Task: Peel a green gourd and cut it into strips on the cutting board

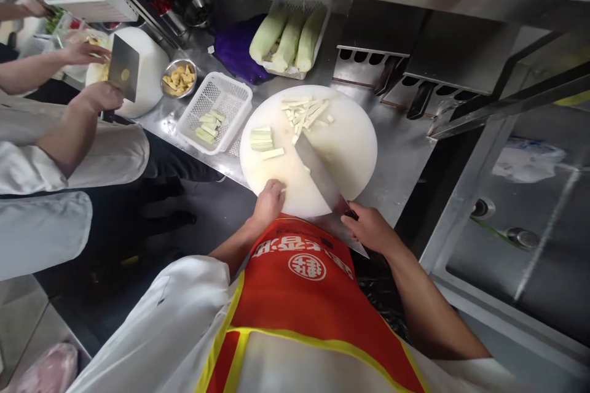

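My right hand (366, 227) is closed round the dark handle of a cleaver (318, 175). Its broad blade lies slantwise over the round white cutting board (359, 153), the far end by a heap of pale cut sticks (306, 112). Near the board's front left edge rests my left hand (271, 201), fingers curled together; whatever they may hold is hidden. Beyond that hand, a small stack of pale green vegetable pieces (261, 137) and one loose piece (273, 153) lie on the board.
Left of the board, a white basket (184, 116) holds cut pieces, beside a metal bowl (171, 89) of yellow chunks. Peeled long vegetables (289, 43) fill another basket behind. A co-worker's hand (104, 97) grips a cleaver at far left. A knife rack (415, 95) and sink (488, 245) stand right.
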Demonstrator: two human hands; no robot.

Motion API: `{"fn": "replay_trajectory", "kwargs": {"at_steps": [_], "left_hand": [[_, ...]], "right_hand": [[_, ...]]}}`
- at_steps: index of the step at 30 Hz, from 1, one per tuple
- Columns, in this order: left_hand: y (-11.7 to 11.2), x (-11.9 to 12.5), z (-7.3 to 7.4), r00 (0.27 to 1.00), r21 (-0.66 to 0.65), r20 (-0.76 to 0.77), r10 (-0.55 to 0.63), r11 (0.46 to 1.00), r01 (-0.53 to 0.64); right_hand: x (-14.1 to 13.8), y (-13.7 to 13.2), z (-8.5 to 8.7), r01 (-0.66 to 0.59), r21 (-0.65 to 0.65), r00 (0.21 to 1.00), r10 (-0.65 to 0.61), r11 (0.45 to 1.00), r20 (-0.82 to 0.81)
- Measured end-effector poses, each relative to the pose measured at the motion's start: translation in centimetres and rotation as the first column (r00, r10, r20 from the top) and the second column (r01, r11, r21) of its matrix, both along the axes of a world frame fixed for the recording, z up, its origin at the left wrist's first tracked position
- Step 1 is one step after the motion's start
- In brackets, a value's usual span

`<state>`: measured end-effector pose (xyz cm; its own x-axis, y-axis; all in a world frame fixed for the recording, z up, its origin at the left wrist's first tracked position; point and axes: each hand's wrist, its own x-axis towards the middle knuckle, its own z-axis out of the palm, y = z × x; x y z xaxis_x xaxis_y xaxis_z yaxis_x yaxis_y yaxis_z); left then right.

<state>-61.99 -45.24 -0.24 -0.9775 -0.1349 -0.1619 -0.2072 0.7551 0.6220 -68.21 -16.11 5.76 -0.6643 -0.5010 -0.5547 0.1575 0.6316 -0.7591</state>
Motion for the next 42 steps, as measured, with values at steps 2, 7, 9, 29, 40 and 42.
{"fn": "replay_trajectory", "kwargs": {"at_steps": [2, 7, 9, 29, 40, 42], "left_hand": [[1.2, -1.8, -0.4, 0.999, 0.062, -0.041, -0.022, 0.998, 0.024], [4.3, -8.7, -0.8, 0.950, 0.229, -0.306, 0.059, 0.973, 0.013], [5.4, -11.0, -1.2, 0.925, 0.214, -0.372, 0.079, 0.977, 0.002], [5.3, -19.5, 2.7, 0.700, -0.401, 0.053, -0.712, 0.627, 0.668], [-10.1, -22.4, 4.1, 0.890, -0.310, 0.180, -0.420, 0.834, 0.456], [-12.4, -20.7, 4.2, 0.818, -0.300, 0.351, -0.456, 0.773, 0.559]], "right_hand": [[-0.5, 0.0, -0.4, 0.113, -0.047, 0.992, -0.111, 0.992, 0.061], [-0.4, -0.5, -0.3, 0.334, -0.156, 0.931, -0.299, 0.930, 0.211], [0.1, -0.7, 0.1, 0.380, -0.176, 0.909, -0.332, 0.908, 0.253], [4.5, 0.1, 1.4, -0.277, 0.252, 0.869, 0.354, 0.927, -0.347], [13.2, 6.1, 1.5, 0.230, -0.182, 0.970, -0.210, 0.956, 0.123], [12.0, 3.6, 0.6, 0.277, -0.185, 0.952, -0.243, 0.943, 0.186]]}}
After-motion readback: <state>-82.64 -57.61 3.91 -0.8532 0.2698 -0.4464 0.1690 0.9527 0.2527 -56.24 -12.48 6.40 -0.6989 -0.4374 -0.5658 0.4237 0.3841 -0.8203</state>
